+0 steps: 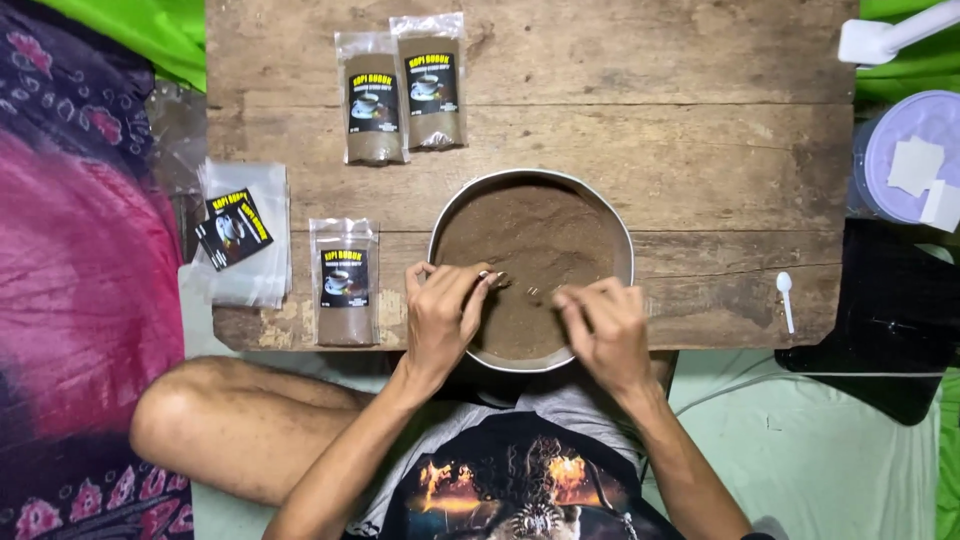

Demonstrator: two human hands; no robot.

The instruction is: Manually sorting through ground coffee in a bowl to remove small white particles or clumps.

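**Inspector:** Position of the hands?

**Assistant:** Both sit over the near rim of the round metal bowl, which rests on the wooden board and is filled with brown powder. The left hand has its fingers curled in, pinching a small shiny item just above the powder — what it is cannot be made out. The right hand is likewise narrowed, thumb and forefinger drawn together at the powder's surface; whether it holds anything cannot be told.

**Inspector:** Surroundings?

**Assistant:** Two filled pouches with dark labels lie side by side at the far edge of the board. A third filled pouch lies just left of the bowl. Further left, a stack of empty clear bags hangs over the board's edge. A small white spoon lies on the board, well right of the bowl — untouched. A lidded pale container stands beyond the board's right edge.
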